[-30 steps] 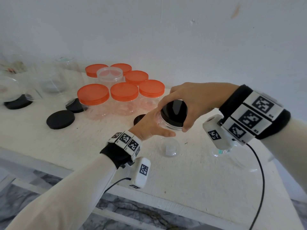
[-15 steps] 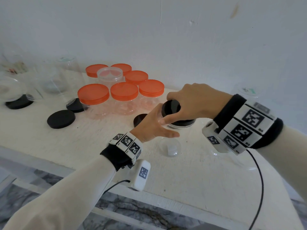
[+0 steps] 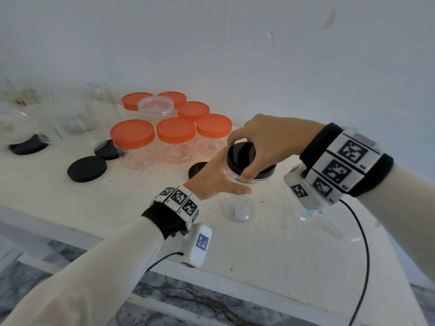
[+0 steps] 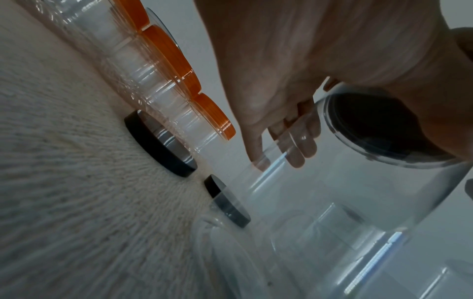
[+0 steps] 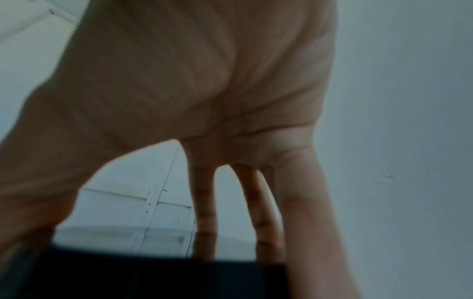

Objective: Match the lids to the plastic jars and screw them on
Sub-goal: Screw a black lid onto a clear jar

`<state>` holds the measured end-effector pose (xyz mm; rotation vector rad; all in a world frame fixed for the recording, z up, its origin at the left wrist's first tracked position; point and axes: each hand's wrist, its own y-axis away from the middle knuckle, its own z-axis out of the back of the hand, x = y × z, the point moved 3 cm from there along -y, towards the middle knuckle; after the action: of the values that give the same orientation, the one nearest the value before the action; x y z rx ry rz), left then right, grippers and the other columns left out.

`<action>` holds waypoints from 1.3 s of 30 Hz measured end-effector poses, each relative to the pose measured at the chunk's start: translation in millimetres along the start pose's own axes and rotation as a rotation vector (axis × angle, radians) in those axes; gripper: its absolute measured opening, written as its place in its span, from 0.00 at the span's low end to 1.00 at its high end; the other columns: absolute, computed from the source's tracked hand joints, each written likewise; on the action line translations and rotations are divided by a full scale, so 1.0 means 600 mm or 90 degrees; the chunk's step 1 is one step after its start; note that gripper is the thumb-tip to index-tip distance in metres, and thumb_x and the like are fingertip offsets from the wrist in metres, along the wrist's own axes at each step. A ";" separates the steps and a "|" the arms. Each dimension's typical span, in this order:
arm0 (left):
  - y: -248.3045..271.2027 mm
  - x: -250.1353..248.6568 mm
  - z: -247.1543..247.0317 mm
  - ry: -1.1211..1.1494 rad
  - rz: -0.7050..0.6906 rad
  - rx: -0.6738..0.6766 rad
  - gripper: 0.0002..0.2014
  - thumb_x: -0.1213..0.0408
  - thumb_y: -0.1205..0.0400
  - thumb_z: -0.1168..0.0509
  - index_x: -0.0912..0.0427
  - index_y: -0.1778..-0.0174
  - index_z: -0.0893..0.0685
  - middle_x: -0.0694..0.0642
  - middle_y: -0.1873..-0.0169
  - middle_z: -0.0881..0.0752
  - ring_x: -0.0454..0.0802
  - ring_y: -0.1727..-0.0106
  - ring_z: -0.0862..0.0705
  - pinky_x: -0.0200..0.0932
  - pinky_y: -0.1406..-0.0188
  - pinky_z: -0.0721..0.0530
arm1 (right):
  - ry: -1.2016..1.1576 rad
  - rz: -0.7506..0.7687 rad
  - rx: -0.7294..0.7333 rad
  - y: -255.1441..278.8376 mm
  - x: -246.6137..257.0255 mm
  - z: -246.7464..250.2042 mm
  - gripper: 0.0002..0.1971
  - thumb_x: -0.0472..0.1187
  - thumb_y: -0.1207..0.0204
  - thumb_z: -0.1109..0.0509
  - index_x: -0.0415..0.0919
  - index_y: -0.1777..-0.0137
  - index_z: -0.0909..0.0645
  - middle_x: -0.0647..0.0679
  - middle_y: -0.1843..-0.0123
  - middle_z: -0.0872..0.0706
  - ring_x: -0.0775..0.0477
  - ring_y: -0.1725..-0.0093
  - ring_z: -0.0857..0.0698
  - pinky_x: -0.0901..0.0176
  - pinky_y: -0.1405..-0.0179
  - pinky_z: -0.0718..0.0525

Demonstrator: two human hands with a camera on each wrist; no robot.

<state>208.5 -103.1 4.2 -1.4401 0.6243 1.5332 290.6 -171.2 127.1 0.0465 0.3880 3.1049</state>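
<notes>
While the left hand point(image 3: 213, 178) wraps its fingers round the wall of a clear round plastic jar point(image 4: 358, 194), the right hand point(image 3: 266, 142) comes from above with thumb and fingertips curled on the rim of the glossy black round screw lid point(image 3: 242, 154) sitting on that jar's mouth. The jar is near the middle of the white rough-topped desk point(image 3: 270, 243), and whether it rests on the top or is lifted slightly cannot be told.

The jar is likely light and thin-walled, so a hard squeeze would probably flex it; low on the wall, where the left hand is, looks the safest hold. The lid seems stiff but smooth and may slip, so its side edge, not the top, is the place to grip and turn.

Toward the far edge stand clear jars with orange lids point(image 3: 175, 130), touching one another, and one with a clear lid point(image 3: 155, 106). Loose black lids lie nearby: a flat matte disc point(image 3: 87, 168) toward the left edge, and a small dark one point(image 3: 196, 168) just behind the left hand. A clear lid point(image 3: 240, 208) lies nearer the front edge, close under the jar, and could be knocked.
</notes>
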 end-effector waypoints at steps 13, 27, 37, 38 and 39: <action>0.000 -0.008 0.011 -0.029 0.019 0.046 0.43 0.64 0.40 0.20 0.46 0.31 0.32 0.44 0.36 0.22 0.29 0.35 0.25 0.23 0.42 0.27 | 0.044 0.055 0.172 0.006 -0.001 0.002 0.41 0.53 0.35 0.22 0.66 0.25 0.40 0.52 0.37 0.33 0.47 0.40 0.26 0.48 0.39 0.21; 0.005 0.002 0.002 -0.029 0.038 -0.018 0.45 0.53 0.48 0.21 0.55 0.34 0.32 0.54 0.36 0.21 0.41 0.36 0.22 0.36 0.38 0.22 | 0.023 -0.042 -0.038 0.003 0.004 -0.006 0.29 0.67 0.37 0.29 0.44 0.46 0.22 0.51 0.63 0.22 0.57 0.88 0.22 0.61 0.80 0.24; 0.002 -0.010 -0.005 -0.047 -0.031 -0.006 0.45 0.70 0.41 0.18 0.46 0.31 0.34 0.48 0.35 0.25 0.29 0.35 0.26 0.27 0.40 0.26 | -0.036 0.105 0.138 0.021 -0.006 -0.001 0.38 0.49 0.36 0.20 0.66 0.27 0.34 0.58 0.38 0.29 0.53 0.38 0.27 0.55 0.39 0.23; 0.002 -0.011 -0.005 -0.043 -0.037 -0.004 0.45 0.71 0.40 0.19 0.47 0.30 0.34 0.47 0.33 0.25 0.30 0.33 0.27 0.26 0.40 0.27 | -0.048 0.116 0.114 0.020 -0.006 0.001 0.37 0.46 0.37 0.19 0.67 0.30 0.30 0.61 0.42 0.28 0.56 0.42 0.26 0.59 0.44 0.22; 0.003 -0.010 -0.005 -0.039 -0.043 0.000 0.46 0.72 0.39 0.20 0.49 0.27 0.35 0.47 0.32 0.26 0.31 0.32 0.27 0.26 0.39 0.27 | -0.058 0.115 0.086 0.018 -0.007 0.003 0.35 0.46 0.39 0.18 0.67 0.32 0.27 0.65 0.48 0.27 0.59 0.46 0.25 0.63 0.50 0.23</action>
<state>207.9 -107.9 9.1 -1.3957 0.5341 1.5186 294.5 -181.5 131.3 0.2378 0.6223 3.2318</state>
